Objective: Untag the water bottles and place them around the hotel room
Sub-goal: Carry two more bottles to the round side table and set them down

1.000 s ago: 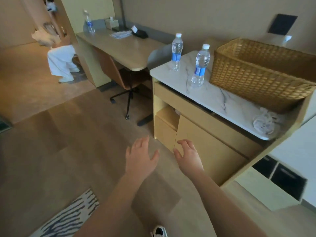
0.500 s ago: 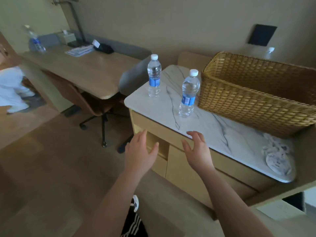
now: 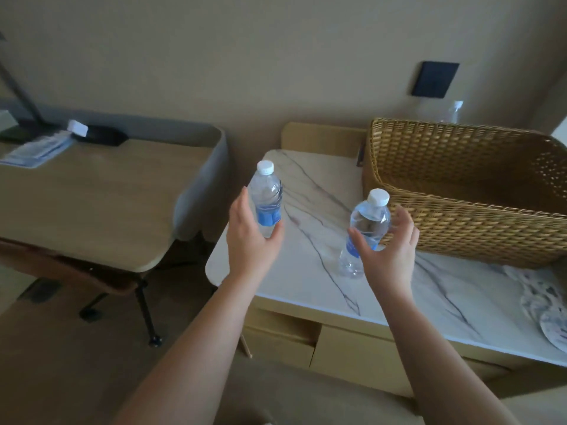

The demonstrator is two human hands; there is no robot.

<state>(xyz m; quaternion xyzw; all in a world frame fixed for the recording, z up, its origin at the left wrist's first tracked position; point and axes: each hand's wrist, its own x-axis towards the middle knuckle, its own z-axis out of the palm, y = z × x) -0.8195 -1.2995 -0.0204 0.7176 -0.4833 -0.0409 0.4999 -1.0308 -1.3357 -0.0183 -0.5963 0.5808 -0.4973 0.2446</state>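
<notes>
Marble counter (image 3: 310,289) taken as landmark. Two clear water bottles with white caps and blue labels are seen upright over it. Left bottle (image 3: 266,200) sits near the counter's left edge; left hand (image 3: 250,240) is cupped around its lower half, fingers spread, grip not yet closed. Right bottle (image 3: 365,233) stands mid-counter, just beside the wicker basket (image 3: 466,191); right hand (image 3: 388,250) is curled open around it, contact uncertain.
</notes>
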